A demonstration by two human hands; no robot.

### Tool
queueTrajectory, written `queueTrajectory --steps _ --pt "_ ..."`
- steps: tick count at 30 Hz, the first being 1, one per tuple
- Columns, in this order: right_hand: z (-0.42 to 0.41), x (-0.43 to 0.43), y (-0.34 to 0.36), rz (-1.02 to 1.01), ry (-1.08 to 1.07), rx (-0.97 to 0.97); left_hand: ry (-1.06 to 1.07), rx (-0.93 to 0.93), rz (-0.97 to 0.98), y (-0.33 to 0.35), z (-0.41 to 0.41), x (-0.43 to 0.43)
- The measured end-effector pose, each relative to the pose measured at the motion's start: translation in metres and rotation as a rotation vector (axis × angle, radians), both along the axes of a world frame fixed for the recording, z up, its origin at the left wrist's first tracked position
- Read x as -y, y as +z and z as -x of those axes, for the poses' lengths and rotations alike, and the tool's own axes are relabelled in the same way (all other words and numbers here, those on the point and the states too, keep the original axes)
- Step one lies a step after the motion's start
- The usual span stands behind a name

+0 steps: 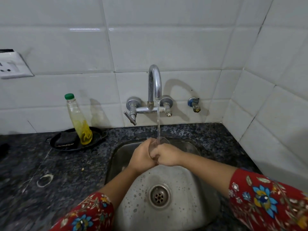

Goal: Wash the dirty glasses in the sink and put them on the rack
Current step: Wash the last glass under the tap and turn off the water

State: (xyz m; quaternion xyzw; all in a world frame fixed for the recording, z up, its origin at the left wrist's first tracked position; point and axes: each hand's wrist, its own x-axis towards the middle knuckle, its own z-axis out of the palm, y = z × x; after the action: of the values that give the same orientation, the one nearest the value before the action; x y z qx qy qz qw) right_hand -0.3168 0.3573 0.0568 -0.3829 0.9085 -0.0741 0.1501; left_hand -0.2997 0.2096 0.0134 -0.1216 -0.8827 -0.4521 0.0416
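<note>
Centre frame over the sink [188, 189], clear glass [161, 141] sits under the running tap [155, 84], left hand [143, 156] and right hand [168, 155] both curled round its body; likely wet, slippery, light, breakable, so grip the wall, not the rim.

Dark speckled worktop [70, 164]; a steel sink [188, 180] is sunk in towards its right edge; a shallow black dish [66, 145] sits by the back edge, left of the sink; a whitish ring mark [45, 180] lies nearer the front edge.
</note>
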Motion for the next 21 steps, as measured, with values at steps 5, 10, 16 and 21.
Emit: queueTrajectory --steps 5,10,16,21 --pt "0.015 -0.018 0.003 -0.159 0.353 -0.448 -0.172 0.133 0.063 0.001 0.009 0.015" --pt "-0.002 0.002 0.001 -0.134 -0.019 0.049 -0.01 0.058 0.06 -0.004 -0.003 0.005" --pt "0.003 -0.013 -0.005 -0.065 0.299 -0.446 -0.166 0.122 -0.028 0.0 0.004 0.02" --pt "-0.026 0.001 -0.011 0.288 -0.219 0.342 -0.115 0.126 0.29 0.004 -0.01 0.017"
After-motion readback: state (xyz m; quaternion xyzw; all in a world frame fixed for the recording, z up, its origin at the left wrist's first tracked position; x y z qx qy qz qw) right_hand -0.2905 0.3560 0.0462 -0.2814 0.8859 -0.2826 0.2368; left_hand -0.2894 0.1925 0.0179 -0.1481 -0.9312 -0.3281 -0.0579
